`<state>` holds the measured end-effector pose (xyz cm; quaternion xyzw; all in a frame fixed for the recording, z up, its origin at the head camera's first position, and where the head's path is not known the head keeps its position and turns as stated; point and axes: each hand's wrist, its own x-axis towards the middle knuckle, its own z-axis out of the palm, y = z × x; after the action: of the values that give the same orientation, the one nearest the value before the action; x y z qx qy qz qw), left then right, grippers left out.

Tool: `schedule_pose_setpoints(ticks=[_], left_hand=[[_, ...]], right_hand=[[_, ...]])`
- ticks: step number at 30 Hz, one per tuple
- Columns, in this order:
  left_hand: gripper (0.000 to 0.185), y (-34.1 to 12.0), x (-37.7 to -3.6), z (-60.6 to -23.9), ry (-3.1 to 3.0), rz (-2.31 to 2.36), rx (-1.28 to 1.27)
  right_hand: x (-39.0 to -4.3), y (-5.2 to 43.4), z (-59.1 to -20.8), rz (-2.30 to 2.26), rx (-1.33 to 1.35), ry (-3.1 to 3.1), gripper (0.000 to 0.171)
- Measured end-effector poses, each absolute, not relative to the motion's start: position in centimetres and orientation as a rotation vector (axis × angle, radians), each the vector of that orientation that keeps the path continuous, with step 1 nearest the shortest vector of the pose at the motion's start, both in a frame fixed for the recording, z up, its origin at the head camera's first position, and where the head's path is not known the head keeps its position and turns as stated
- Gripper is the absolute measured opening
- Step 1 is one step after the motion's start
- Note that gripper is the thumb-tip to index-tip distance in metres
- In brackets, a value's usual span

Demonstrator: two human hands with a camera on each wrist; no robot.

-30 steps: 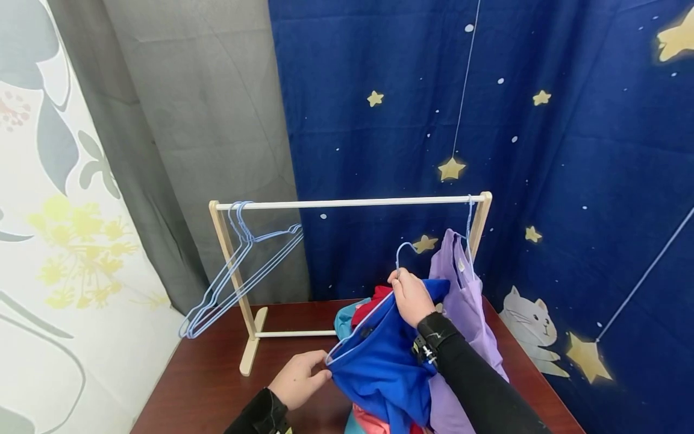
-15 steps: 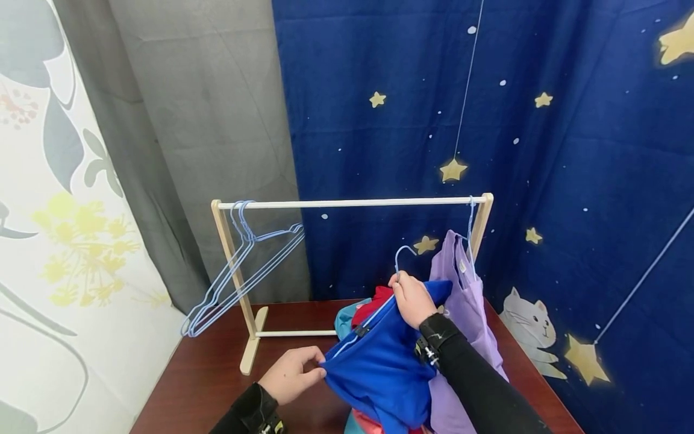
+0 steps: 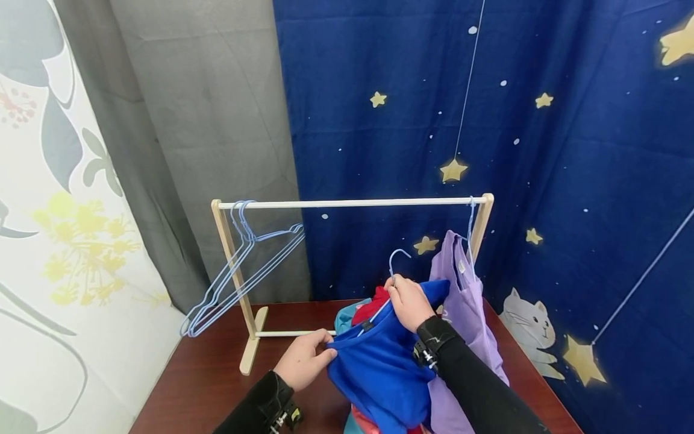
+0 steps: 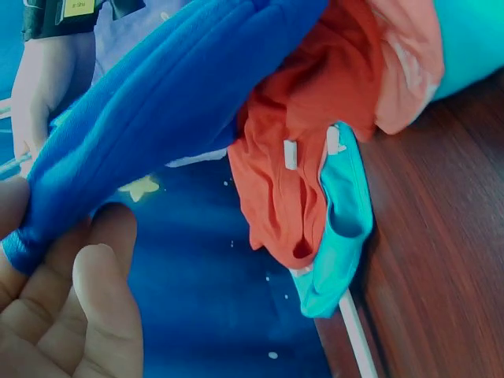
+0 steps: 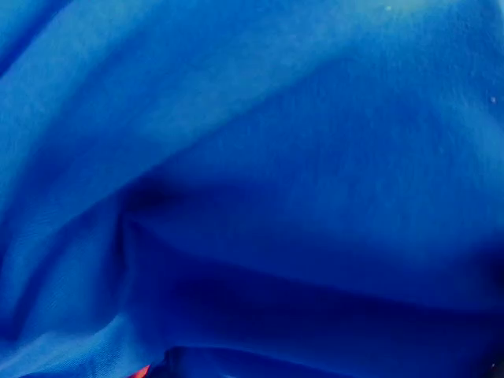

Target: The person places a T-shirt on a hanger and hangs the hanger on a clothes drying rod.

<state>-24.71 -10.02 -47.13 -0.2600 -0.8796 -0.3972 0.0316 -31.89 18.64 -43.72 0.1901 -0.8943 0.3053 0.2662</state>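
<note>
the royal blue fabric garment [image 3: 379, 367], just in front of the pale wooden clothes rack [image 3: 352, 203], is half on its light blue wire hanger [image 3: 391, 265]. right hand [image 3: 410, 301] grasps hanger and collar; left hand [image 3: 303, 364] pinches the garment's shoulder. hanging it beside the lilac shirt [image 3: 461, 289] remains.

Dark wood table [image 3: 211, 386] at lower centre of the frame, wooden rack [image 3: 249, 355] standing at its left back, clothes pile [image 3: 347, 316] right of middle
</note>
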Motion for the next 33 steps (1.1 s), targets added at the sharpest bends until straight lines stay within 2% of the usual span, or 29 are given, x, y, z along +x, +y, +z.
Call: schedule_pose_setpoints(ticks=[25, 33], left_hand=[[0.01, -4.9, -25.4, -46.2, -2.723, -1.161, -0.656], [0.028, -3.9, -24.8, -47.0, -2.636, -1.358, -0.585]], right_hand=[[-31.1, 15.9, -43.8, 0.812, 0.592, -2.441, 0.011], [-31.0, 16.0, -43.9, 0.81, 0.607, -2.41, 0.01]])
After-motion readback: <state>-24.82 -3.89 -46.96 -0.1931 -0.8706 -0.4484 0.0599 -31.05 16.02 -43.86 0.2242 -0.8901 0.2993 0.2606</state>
